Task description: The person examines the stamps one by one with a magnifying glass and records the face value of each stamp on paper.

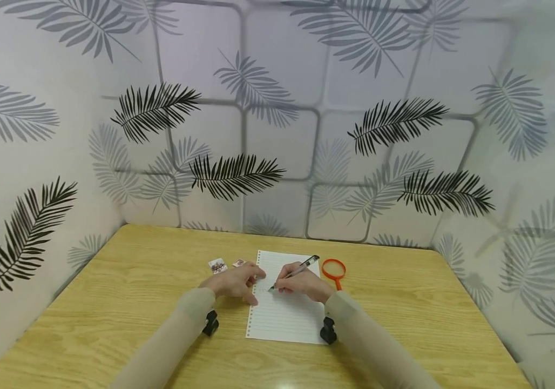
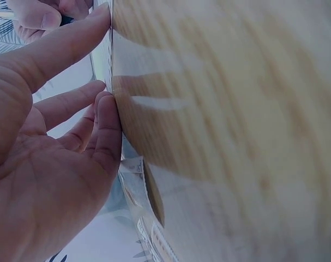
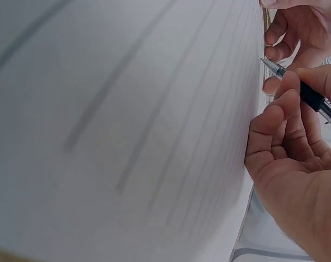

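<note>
A lined sheet of paper (image 1: pixel 284 324) with punched holes along its left side lies on the wooden table. My right hand (image 1: pixel 304 283) pinches a pen (image 1: pixel 309 262) with a black grip, its tip down at the paper. In the right wrist view the pen (image 3: pixel 312 98) sits between thumb and fingers, and the hand's edge rests on the sheet. Faint marks show on the paper left of the tip. My left hand (image 1: pixel 235 281) rests its fingertips on the sheet's left edge, thumb apart from the fingers; in the left wrist view this hand (image 2: pixel 56 147) holds nothing.
A red magnifying glass (image 1: pixel 333 270) lies right of the paper. Beyond my left hand are a small printed card (image 1: pixel 217 265) and another small printed piece (image 1: pixel 239 263). The table (image 1: pixel 112 302) ends at a leaf-patterned wall covering (image 1: pixel 277 140).
</note>
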The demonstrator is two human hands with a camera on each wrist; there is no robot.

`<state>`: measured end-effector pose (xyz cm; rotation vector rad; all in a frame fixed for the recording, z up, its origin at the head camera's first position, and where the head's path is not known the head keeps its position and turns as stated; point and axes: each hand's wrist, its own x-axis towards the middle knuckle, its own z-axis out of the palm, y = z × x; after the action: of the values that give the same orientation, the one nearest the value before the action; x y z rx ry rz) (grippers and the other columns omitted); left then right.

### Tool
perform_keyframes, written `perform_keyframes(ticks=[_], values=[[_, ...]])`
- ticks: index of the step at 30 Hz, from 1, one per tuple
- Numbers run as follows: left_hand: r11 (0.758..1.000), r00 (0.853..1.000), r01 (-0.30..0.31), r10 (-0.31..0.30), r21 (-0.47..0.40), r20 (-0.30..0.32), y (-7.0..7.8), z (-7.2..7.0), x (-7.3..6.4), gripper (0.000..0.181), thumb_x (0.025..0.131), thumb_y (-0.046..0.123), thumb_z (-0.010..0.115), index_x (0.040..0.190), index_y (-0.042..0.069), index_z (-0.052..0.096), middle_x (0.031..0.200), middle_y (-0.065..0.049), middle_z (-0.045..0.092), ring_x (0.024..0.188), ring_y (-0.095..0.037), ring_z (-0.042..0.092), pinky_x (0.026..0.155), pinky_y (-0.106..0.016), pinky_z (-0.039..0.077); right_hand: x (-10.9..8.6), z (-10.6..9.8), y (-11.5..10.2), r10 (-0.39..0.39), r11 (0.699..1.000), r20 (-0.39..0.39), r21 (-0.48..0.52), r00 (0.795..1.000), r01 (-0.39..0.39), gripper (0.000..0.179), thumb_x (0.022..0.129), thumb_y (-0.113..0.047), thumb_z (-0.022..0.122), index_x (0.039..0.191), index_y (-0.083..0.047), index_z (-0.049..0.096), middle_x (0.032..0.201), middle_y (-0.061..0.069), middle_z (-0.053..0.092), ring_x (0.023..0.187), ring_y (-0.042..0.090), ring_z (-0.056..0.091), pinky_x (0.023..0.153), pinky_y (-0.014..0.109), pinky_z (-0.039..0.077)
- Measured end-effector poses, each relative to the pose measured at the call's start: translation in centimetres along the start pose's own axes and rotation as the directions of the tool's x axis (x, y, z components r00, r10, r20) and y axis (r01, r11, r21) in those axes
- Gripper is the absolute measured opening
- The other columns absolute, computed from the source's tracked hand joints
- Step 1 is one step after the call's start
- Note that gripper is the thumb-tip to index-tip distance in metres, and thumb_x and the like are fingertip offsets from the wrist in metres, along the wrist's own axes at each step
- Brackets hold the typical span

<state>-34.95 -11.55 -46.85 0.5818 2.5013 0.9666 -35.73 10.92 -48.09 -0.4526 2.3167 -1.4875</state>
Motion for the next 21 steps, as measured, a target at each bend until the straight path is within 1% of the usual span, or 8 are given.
perform_keyframes(ticks=[6,12,21], values=[[1.0,1.0,0.002,-0.002,0.006,0.002,-0.13,0.0,0.25,0.065,0.076,0.01,0.084,0.135,0.01,0.055,0.124,-0.003,0.049,0.108,-0.019,0.047,0.1,-0.041,0.041,0.05,-0.29,0.02,-0.007,1.0,0.038,-0.003,0.999,0.007,0.008,0.083,-0.008,0.071,0.079,-0.006,0.065,0.07,-0.002,0.066,0.061,0.008,0.05,0.058,0.021,0.038],[1.0,1.0,0.003,-0.003,0.001,-0.002,-0.14,-0.02,0.17,0.066,0.076,0.01,0.084,0.135,0.009,0.054,0.128,-0.003,0.048,0.112,-0.02,0.048,0.102,-0.041,0.041,0.28,-0.31,-0.02,-0.022,0.999,0.049,-0.023,0.999,0.024,0.009,0.084,-0.006,0.069,0.076,-0.006,0.064,0.068,-0.001,0.066,0.06,0.009,0.049,0.057,0.023,0.038],[1.0,1.0,-0.004,0.004,0.003,0.005,0.1,-0.05,-0.1,0.067,0.077,0.01,0.083,0.136,0.007,0.053,0.129,-0.004,0.048,0.112,-0.02,0.049,0.103,-0.042,0.041,0.5,-0.4,0.09,0.004,1.0,0.054,-0.007,0.999,-0.003,0.012,0.082,-0.006,0.069,0.074,-0.007,0.062,0.065,-0.003,0.062,0.058,0.009,0.047,0.056,0.023,0.036]])
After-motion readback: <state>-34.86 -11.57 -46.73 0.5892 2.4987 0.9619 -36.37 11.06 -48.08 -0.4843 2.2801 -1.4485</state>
